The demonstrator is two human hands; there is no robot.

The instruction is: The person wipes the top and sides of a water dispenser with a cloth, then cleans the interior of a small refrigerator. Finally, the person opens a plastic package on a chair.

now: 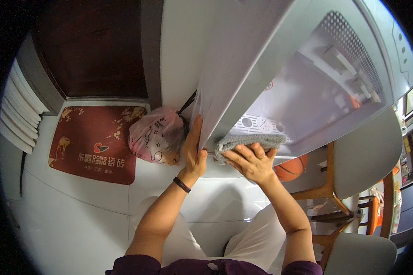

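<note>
Before me stands a tall, pale floor-standing water dispenser (241,82) with a glossy front. My right hand (251,161) presses a fluffy grey cleaning cloth (251,139) against its lower front, fingers spread over the cloth. A ring is on one finger. Just above the cloth shows a slotted drip tray (253,124) with round holes. My left hand (194,154) lies along the dispenser's left side panel, thumb by the front corner, holding nothing. A dark braided bracelet circles that wrist.
A tied, translucent plastic bag (158,137) sits left of the dispenser, partly over a red doormat (93,144) before a dark door (93,48). At right are a basketball (292,168) and grey-seated wooden chairs (364,154). White tiles (89,213) cover the floor.
</note>
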